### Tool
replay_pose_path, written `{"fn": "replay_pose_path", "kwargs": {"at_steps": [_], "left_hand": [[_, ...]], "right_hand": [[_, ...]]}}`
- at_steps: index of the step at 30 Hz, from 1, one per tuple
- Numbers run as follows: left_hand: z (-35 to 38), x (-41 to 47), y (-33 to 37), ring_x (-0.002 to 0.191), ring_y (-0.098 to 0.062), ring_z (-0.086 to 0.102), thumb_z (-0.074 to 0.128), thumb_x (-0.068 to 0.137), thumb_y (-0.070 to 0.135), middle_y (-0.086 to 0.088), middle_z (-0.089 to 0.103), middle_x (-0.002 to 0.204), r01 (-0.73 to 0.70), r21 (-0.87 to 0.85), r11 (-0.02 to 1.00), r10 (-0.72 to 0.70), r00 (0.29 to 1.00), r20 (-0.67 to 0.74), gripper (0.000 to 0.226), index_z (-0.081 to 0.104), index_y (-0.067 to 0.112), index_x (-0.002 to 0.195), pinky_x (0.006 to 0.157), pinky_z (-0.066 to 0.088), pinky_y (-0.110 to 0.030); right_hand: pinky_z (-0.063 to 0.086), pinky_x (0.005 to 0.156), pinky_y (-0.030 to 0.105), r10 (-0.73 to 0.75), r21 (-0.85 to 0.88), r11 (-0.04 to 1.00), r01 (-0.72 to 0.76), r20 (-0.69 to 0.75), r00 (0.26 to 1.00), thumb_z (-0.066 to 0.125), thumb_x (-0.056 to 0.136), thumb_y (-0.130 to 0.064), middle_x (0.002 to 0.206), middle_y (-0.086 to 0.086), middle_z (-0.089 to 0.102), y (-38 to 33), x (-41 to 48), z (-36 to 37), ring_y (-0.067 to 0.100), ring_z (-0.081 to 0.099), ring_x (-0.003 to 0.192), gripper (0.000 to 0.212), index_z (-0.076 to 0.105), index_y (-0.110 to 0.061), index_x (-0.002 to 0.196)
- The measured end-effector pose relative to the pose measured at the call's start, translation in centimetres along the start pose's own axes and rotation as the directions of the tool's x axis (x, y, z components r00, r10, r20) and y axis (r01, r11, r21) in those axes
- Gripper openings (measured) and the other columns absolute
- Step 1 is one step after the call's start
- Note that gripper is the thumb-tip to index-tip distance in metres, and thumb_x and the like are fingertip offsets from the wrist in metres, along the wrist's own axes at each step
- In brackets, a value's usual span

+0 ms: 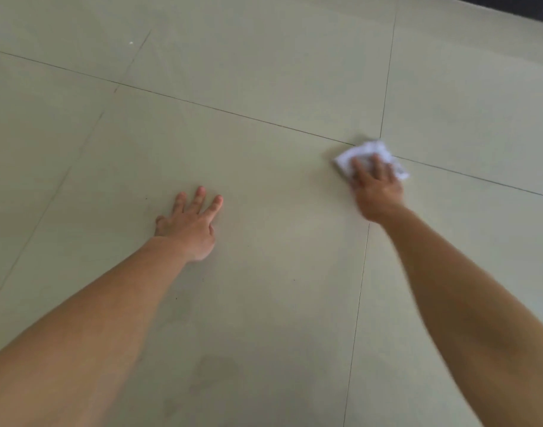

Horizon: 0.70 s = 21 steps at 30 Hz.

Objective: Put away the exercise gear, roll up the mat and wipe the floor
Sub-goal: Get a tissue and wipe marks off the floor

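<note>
Down at floor level, your left hand (188,228) lies palm-down on the pale tiled floor (264,97), fingers spread and pointing away from you, holding nothing. Your forearm runs back from it toward the lower left corner, bare and nearly straight, so the hand sits at the end of a long reach. The little finger curls slightly at the outer side; the three longer fingers fan forward, and the thumb side is tucked low toward the wrist.

To the right of that hand, well apart across one large tile, your right hand (376,188) presses flat on a white cloth (370,149). The fingers are laid close together over the cloth, bearing down on it rather than pinching it, and the cloth's edges show beyond the fingertips and past both sides of the hand. The cloth is crumpled, lying right where two grout lines (233,110) cross. This hand and the cloth are blurred, so the exact finger placement is unclear. Your right forearm stretches back toward the lower right corner, also bare.

No writing, label or brand can be read on the cloth or on the tiles.

Far beyond your right hand, a dark strip (510,7) edges the top right corner.
</note>
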<state>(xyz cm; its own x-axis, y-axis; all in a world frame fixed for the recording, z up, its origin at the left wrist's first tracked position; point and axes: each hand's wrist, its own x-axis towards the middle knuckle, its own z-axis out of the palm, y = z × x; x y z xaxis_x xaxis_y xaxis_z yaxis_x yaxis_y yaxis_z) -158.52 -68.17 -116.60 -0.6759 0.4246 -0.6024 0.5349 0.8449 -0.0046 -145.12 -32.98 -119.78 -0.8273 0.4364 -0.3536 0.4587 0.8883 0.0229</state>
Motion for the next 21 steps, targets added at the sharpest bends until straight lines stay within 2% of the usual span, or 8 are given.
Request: {"fn": "replay_pose_path", "kwargs": {"at_steps": [2, 4, 5, 7, 11, 15, 18, 21], "left_hand": [[0.1, 0.0, 0.0, 0.151, -0.028, -0.01, 0.024, 0.101, 0.033, 0.009, -0.021, 0.162, -0.007, 0.008, 1.0, 0.007, 1.0, -0.003, 0.062, -0.011, 0.043, 0.152, 0.114, 0.024, -0.06], [0.0, -0.2, 0.0, 0.151, -0.028, -0.01, 0.024, 0.101, 0.032, 0.01, -0.021, 0.162, -0.011, 0.007, 1.0, 0.011, 1.0, -0.002, 0.062, -0.01, 0.043, 0.152, 0.114, 0.024, -0.061], [-0.2, -0.4, 0.0, 0.151, -0.028, -0.01, 0.025, 0.101, 0.031, 0.01, -0.02, 0.162, -0.014, 0.001, 1.0, 0.014, 1.0, 0.005, 0.063, -0.009, 0.043, 0.152, 0.114, 0.024, -0.061], [-0.8, -0.7, 0.0, 0.151, -0.027, -0.008, 0.027, 0.1, 0.029, 0.011, -0.018, 0.162, -0.03, -0.02, 0.999, 0.03, 1.0, 0.008, 0.064, -0.006, 0.043, 0.153, 0.114, 0.024, -0.06], [-1.4, -1.2, -1.9, 0.151, -0.018, 0.009, 0.033, 0.099, 0.022, 0.012, 0.0, 0.164, -0.113, -0.057, 0.992, 0.106, 0.988, -0.11, 0.06, 0.015, 0.036, 0.155, 0.114, 0.026, -0.05], [-0.7, -1.5, -6.6, 0.145, -0.024, 0.028, 0.038, 0.099, 0.025, -0.003, 0.017, 0.163, -0.073, -0.176, 0.982, 0.017, 0.954, -0.301, 0.052, 0.033, 0.021, 0.15, 0.112, 0.032, -0.042], [0.5, -1.3, -11.1, 0.147, -0.029, 0.022, 0.033, 0.101, 0.03, -0.01, 0.016, 0.163, 0.047, -0.126, 0.991, -0.09, 0.929, -0.358, 0.051, 0.031, 0.016, 0.15, 0.114, 0.028, -0.046], [1.1, 0.1, -16.0, 0.15, -0.029, 0.013, 0.025, 0.103, 0.033, -0.007, 0.011, 0.164, 0.143, -0.108, 0.984, -0.172, 0.92, -0.352, 0.054, 0.024, 0.014, 0.153, 0.118, 0.019, -0.049]], "right_hand": [[0.008, 0.121, 0.056, 0.193, 0.069, 0.979, -0.193, -0.001, 0.981, 0.035, 0.104, -0.019, 0.167, 0.006, 0.012, 5.0, -3.8, 0.2, 0.043, 0.001, 0.152, 0.055, 0.025, -0.026, 0.158], [0.007, 0.122, 0.05, 0.426, 0.234, 0.874, -0.426, 0.052, 0.903, 0.028, 0.107, -0.038, 0.168, 0.004, 0.001, 6.2, -7.4, 0.1, 0.038, 0.0, 0.153, 0.053, 0.016, -0.034, 0.159], [0.008, 0.123, 0.051, 0.5, 0.304, 0.81, -0.502, 0.089, 0.861, 0.026, 0.106, -0.044, 0.168, 0.004, -0.002, 5.6, -8.2, 0.3, 0.038, 0.001, 0.153, 0.054, 0.015, -0.038, 0.159], [0.01, 0.122, 0.053, 0.527, 0.298, 0.795, -0.528, 0.091, 0.845, 0.029, 0.106, -0.043, 0.168, 0.007, -0.002, 2.2, -9.0, 1.4, 0.041, 0.004, 0.151, 0.055, 0.016, -0.037, 0.159], [0.007, 0.121, 0.056, 0.284, 0.235, 0.933, -0.271, -0.025, 0.958, 0.043, 0.102, -0.026, 0.168, 0.014, 0.002, -7.9, -9.8, 2.4, 0.048, 0.004, 0.15, 0.06, 0.022, -0.029, 0.158], [-0.002, 0.123, 0.05, -0.045, 0.142, 0.989, 0.047, -0.02, 0.999, 0.031, 0.106, -0.032, 0.168, 0.005, -0.01, -15.7, -9.1, 1.8, 0.038, -0.01, 0.153, 0.059, 0.007, -0.035, 0.159], [-0.003, 0.124, 0.048, -0.093, 0.161, 0.983, 0.092, -0.005, 0.996, 0.026, 0.107, -0.037, 0.168, 0.001, -0.012, -17.9, -8.1, 1.3, 0.036, -0.012, 0.153, 0.055, 0.006, -0.039, 0.159], [-0.004, 0.123, 0.048, -0.106, 0.173, 0.98, 0.098, 0.034, 0.994, 0.023, 0.107, -0.039, 0.168, 0.0, -0.013, -19.6, -5.9, 0.2, 0.036, -0.013, 0.153, 0.053, 0.007, -0.041, 0.158]]}}
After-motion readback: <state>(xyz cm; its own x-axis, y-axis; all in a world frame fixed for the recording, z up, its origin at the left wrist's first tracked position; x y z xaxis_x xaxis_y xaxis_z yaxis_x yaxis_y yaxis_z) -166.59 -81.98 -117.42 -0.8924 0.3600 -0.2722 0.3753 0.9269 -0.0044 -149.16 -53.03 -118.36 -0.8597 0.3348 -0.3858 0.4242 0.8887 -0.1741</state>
